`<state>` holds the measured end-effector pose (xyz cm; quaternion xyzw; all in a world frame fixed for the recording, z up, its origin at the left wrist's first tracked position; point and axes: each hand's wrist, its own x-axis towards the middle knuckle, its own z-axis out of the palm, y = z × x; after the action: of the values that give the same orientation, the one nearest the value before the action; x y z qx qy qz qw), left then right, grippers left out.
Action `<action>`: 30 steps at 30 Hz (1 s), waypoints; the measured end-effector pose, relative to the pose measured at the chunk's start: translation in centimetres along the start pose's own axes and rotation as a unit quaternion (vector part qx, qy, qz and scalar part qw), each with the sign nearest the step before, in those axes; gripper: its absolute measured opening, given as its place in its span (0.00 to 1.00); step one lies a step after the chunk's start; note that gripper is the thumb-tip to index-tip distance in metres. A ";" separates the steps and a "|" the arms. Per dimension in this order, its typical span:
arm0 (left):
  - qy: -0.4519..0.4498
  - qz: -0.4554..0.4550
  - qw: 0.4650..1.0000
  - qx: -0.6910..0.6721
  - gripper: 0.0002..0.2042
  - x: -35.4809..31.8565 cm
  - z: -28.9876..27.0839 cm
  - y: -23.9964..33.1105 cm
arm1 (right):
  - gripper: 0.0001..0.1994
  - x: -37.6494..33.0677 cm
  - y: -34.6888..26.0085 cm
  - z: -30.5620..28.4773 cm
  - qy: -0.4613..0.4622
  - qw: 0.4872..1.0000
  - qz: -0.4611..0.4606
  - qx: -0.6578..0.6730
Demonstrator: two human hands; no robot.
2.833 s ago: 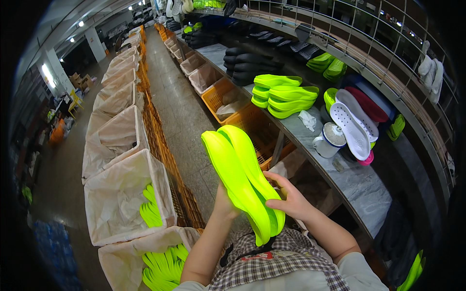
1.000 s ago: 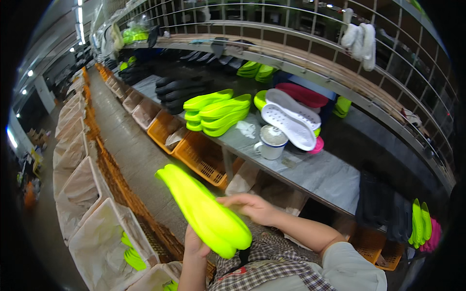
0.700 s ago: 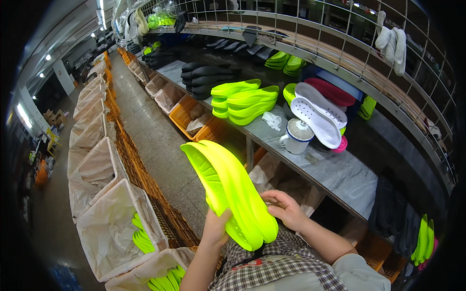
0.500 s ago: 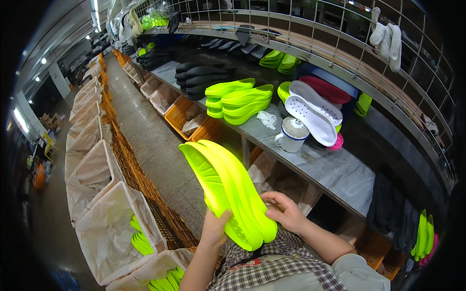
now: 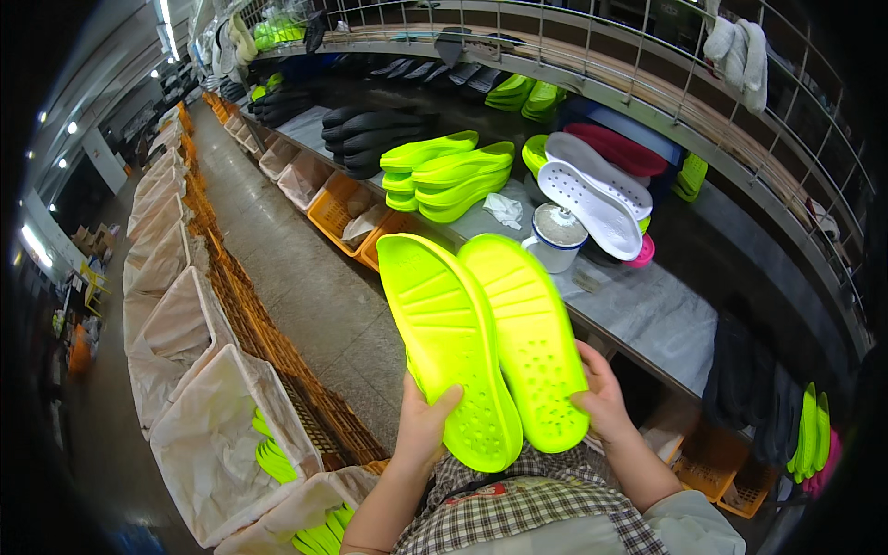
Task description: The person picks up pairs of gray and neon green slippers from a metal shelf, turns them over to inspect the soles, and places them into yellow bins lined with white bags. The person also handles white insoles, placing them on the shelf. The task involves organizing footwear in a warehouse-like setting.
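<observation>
Two neon yellow-green shoe soles are held side by side in front of my apron, their ribbed and dimpled faces turned up. My left hand (image 5: 427,416) grips the left sole (image 5: 449,347) by its near outer edge, thumb on top. My right hand (image 5: 606,398) pinches the right sole (image 5: 532,342) at its near right edge, thumb over the rim. The fingers beneath both soles are partly hidden. The soles overlap slightly along their inner edges, with the left one in front.
A grey workbench (image 5: 647,324) on the right carries stacked neon soles (image 5: 449,176), black soles (image 5: 370,139), a white enamel mug (image 5: 557,239) and white soles (image 5: 592,208). Wire mesh (image 5: 638,55) rises behind it. Lined baskets (image 5: 222,453) stand in a row on the left, some holding neon soles.
The two soles, pressed together before, are now spread apart with their inner faces turned up. My right hand has moved right with one sole.
</observation>
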<state>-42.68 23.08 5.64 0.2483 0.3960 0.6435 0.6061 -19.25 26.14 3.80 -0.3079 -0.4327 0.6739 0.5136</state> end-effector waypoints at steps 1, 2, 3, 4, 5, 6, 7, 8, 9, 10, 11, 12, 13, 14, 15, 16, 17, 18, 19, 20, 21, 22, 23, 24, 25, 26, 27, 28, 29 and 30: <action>0.002 0.019 1.000 0.025 0.29 0.2 0.1 0.0 | 0.35 -0.8 -0.1 -0.6 0.054 0.998 0.010 0.014; -0.008 0.040 0.998 0.043 0.29 0.4 0.2 -0.2 | 0.35 -1.3 -0.3 -1.2 0.067 0.997 -0.007 0.026; 0.008 0.033 0.998 0.050 0.29 0.6 0.3 -0.4 | 0.34 -1.9 -0.8 -2.1 0.093 0.995 -0.022 0.040; 0.006 0.025 0.999 0.048 0.29 0.8 0.1 -0.6 | 0.34 -2.5 -1.1 -2.8 0.141 0.989 -0.026 0.030; 0.003 0.008 0.999 0.043 0.29 1.2 0.1 -0.9 | 0.34 -3.2 -1.4 -3.5 0.178 0.983 -0.042 0.032; -0.002 0.007 0.999 0.033 0.29 1.4 0.2 -1.2 | 0.33 -3.5 -1.9 -4.4 0.220 0.973 -0.037 0.051; -0.022 0.018 1.000 0.008 0.29 1.6 0.1 -1.5 | 0.32 -3.9 -2.3 -5.1 0.238 0.968 -0.033 0.075; 0.004 0.002 1.000 0.012 0.29 1.8 0.2 -1.8 | 0.31 -4.3 -2.8 -5.7 0.245 0.965 -0.024 0.095; 0.009 0.001 1.000 -0.005 0.29 1.9 0.2 -2.0 | 0.31 -4.7 -3.2 -6.1 0.244 0.962 -0.017 0.121; 0.012 -0.009 1.000 -0.006 0.29 2.0 0.3 -2.3 | 0.31 -5.0 -3.6 -6.4 0.243 0.961 -0.021 0.134; 0.001 -0.012 1.000 -0.027 0.30 2.1 0.3 -2.5 | 0.31 -5.2 -3.8 -6.7 0.237 0.960 -0.022 0.151; -0.008 -0.021 0.999 -0.031 0.30 2.2 0.3 -2.6 | 0.30 -5.4 -4.1 -6.8 0.203 0.962 -0.029 0.178; -0.002 -0.029 0.999 -0.025 0.30 2.3 0.3 -2.8 | 0.30 -5.6 -4.3 -6.8 0.233 0.956 -0.022 0.176; -0.006 -0.032 0.999 -0.031 0.30 2.4 0.4 -2.9 | 0.30 -5.6 -4.5 -6.9 0.238 0.954 -0.022 0.182; -0.025 -0.030 0.998 -0.048 0.31 2.4 0.4 -3.0 | 0.30 -5.7 -4.6 -7.0 0.241 0.952 -0.022 0.189; -0.024 -0.038 0.998 -0.048 0.31 2.6 0.5 -3.1 | 0.30 -5.8 -4.6 -7.1 0.247 0.948 -0.021 0.197; -0.039 -0.042 0.996 -0.061 0.32 2.7 0.6 -3.2 | 0.30 -5.9 -4.7 -7.3 0.252 0.945 -0.021 0.205; -0.066 -0.045 0.994 -0.081 0.33 2.7 0.7 -3.3 | 0.30 -6.0 -4.7 -7.6 0.258 0.942 -0.020 0.213; -0.071 -0.051 0.993 -0.082 0.33 2.7 0.9 -3.5 | 0.30 -6.1 -4.7 -8.1 0.276 0.938 -0.031 0.210; -0.084 -0.053 0.991 -0.088 0.34 2.7 1.0 -3.6 | 0.30 -6.1 -4.8 -8.9 0.290 0.933 -0.038 0.209; -0.107 -0.049 0.988 -0.099 0.35 2.5 1.1 -3.6 | 0.30 -6.0 -4.8 -9.7 0.274 0.937 -0.055 0.210; -0.116 -0.051 0.988 -0.090 0.37 2.4 1.2 -3.7 | 0.30 -5.8 -4.9 -11.0 0.314 0.932 -0.066 0.168; -0.142 -0.050 0.985 -0.083 0.38 2.4 1.3 -3.7 | 0.28 -5.5 -4.8 -12.3 0.418 0.903 -0.065 0.077; -0.137 -0.054 0.987 -0.069 0.38 2.3 1.4 -3.7 | 0.27 -4.9 -4.7 -14.0 0.426 0.897 -0.100 0.057; -0.128 -0.056 0.987 -0.074 0.38 2.2 1.6 -3.6 | 0.26 -4.4 -4.9 -15.9 0.399 0.909 -0.121 0.019; -0.107 -0.059 0.992 -0.034 0.39 1.9 1.8 -3.5 | 0.26 -3.9 -5.0 -17.8 0.426 0.899 -0.101 0.003; -0.117 -0.054 0.992 0.010 0.41 2.0 2.0 -3.3 | 0.25 -3.5 -4.6 -19.5 0.454 0.885 -0.101 -0.020; -0.132 -0.031 0.989 0.053 0.41 1.8 2.2 -3.1 | 0.25 -3.3 -4.2 -21.1 0.454 0.884 -0.100 -0.035; -0.134 -0.001 0.984 0.115 0.41 1.6 2.5 -2.9 | 0.26 -3.3 -3.9 -22.5 0.467 0.879 -0.087 -0.049; -0.142 0.024 0.976 0.162 0.42 1.4 2.7 -2.6 | 0.26 -3.3 -3.7 -23.6 0.438 0.891 -0.080 -0.087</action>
<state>-39.21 24.84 4.83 0.4418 0.3986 0.5434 0.5922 3.50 29.62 -3.29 -0.5797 -0.2434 0.3873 0.6743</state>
